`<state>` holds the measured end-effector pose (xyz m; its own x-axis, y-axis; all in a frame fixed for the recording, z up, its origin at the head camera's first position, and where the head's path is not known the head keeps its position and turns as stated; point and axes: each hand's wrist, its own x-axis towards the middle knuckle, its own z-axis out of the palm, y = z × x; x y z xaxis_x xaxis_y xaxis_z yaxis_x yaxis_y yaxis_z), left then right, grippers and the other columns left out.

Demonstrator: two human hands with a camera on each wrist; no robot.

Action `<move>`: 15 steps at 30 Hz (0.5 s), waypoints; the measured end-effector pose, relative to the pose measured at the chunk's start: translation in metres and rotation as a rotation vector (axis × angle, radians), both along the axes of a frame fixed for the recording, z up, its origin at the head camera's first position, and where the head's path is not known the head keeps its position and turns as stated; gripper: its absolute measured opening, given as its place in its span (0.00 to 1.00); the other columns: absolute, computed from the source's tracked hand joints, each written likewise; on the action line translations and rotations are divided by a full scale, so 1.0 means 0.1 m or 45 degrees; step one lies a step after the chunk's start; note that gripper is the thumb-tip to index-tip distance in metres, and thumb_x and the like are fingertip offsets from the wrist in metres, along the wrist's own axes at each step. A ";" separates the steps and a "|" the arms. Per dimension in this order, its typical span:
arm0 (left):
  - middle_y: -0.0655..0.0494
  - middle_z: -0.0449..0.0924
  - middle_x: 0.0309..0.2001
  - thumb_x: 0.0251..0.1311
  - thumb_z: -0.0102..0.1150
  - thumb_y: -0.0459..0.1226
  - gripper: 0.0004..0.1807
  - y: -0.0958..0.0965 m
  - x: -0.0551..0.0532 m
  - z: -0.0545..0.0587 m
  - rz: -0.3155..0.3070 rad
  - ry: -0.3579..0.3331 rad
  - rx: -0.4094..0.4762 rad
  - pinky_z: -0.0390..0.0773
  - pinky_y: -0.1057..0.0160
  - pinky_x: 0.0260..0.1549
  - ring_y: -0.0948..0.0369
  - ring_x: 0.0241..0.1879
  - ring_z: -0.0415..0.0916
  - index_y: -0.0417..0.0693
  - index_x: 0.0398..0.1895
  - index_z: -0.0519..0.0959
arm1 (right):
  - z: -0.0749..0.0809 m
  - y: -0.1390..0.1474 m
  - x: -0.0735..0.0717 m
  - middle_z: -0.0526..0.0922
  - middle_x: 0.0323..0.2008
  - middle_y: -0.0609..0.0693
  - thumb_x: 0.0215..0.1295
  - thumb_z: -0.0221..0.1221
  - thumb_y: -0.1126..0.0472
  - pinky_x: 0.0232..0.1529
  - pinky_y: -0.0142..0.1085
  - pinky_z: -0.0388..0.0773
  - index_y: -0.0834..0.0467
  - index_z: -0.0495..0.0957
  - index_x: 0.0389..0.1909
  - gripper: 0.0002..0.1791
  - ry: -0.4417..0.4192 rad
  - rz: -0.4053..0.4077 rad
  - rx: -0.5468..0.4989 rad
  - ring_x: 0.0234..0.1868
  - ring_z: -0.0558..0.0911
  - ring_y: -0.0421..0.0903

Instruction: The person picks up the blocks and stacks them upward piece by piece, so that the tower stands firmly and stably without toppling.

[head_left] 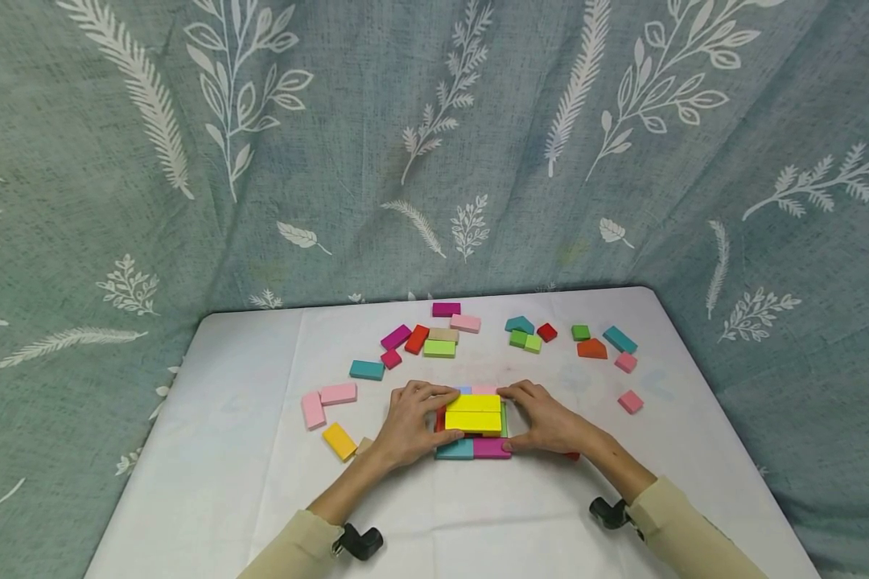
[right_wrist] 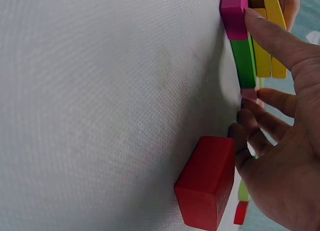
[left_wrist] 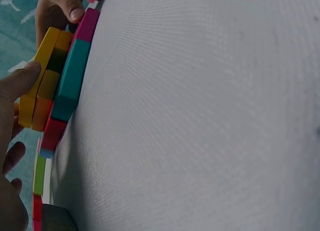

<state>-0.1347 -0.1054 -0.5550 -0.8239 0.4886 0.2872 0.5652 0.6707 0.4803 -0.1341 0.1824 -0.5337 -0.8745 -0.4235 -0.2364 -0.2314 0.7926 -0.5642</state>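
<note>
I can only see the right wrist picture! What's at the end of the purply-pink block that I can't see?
Observer: A teal block sits end to end with that magenta block.
Operator: Cool! What's the left thumb touching?
Observer: The left hand has its thumb against the front yellow block.
Operator: Anything lying further left?
Observer: Yes, a golden block lies out to the left of that hand.

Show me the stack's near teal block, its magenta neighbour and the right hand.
Teal block [left_wrist: 72, 80], left wrist view: its largest visible face.
Magenta block [head_left: 490, 449], head view: middle of its visible face.
Right hand [head_left: 549, 420], head view: back of the hand.
</note>
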 end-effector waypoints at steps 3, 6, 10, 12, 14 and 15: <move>0.63 0.78 0.60 0.52 0.72 0.59 0.37 0.00 0.00 -0.01 -0.002 -0.004 0.003 0.63 0.49 0.54 0.59 0.59 0.67 0.60 0.66 0.78 | -0.01 0.00 0.00 0.66 0.69 0.50 0.47 0.77 0.42 0.65 0.53 0.71 0.45 0.64 0.74 0.52 -0.006 0.000 -0.004 0.68 0.65 0.52; 0.62 0.78 0.60 0.52 0.72 0.58 0.37 0.00 0.00 -0.01 0.000 -0.011 0.004 0.63 0.49 0.55 0.59 0.59 0.67 0.60 0.66 0.78 | -0.01 0.00 -0.01 0.66 0.69 0.50 0.47 0.77 0.42 0.64 0.54 0.71 0.45 0.64 0.74 0.52 -0.007 -0.001 -0.010 0.68 0.65 0.53; 0.62 0.78 0.61 0.52 0.72 0.58 0.37 0.00 0.01 -0.01 0.001 -0.010 0.005 0.63 0.49 0.55 0.58 0.59 0.67 0.59 0.66 0.77 | -0.02 0.00 0.00 0.65 0.69 0.50 0.47 0.77 0.42 0.65 0.54 0.71 0.45 0.64 0.74 0.52 -0.005 -0.002 -0.008 0.68 0.65 0.53; 0.62 0.78 0.61 0.52 0.72 0.58 0.37 0.00 0.01 -0.01 0.002 -0.007 0.002 0.63 0.49 0.55 0.58 0.59 0.67 0.59 0.66 0.77 | -0.02 0.00 0.00 0.65 0.69 0.50 0.47 0.77 0.42 0.65 0.54 0.71 0.45 0.64 0.74 0.52 -0.005 -0.001 -0.009 0.68 0.65 0.53; 0.62 0.78 0.61 0.52 0.72 0.58 0.37 0.00 0.01 -0.01 0.001 -0.004 0.004 0.63 0.49 0.55 0.58 0.59 0.67 0.59 0.66 0.78 | -0.02 0.00 0.00 0.65 0.69 0.50 0.47 0.77 0.42 0.64 0.54 0.71 0.45 0.64 0.74 0.52 -0.003 -0.003 -0.011 0.68 0.65 0.53; 0.62 0.78 0.61 0.52 0.72 0.59 0.37 0.00 0.01 -0.01 0.000 -0.001 0.006 0.63 0.49 0.55 0.58 0.59 0.67 0.59 0.66 0.78 | -0.01 0.00 0.00 0.65 0.69 0.51 0.47 0.77 0.43 0.64 0.54 0.71 0.46 0.64 0.74 0.52 -0.003 -0.003 -0.013 0.68 0.65 0.54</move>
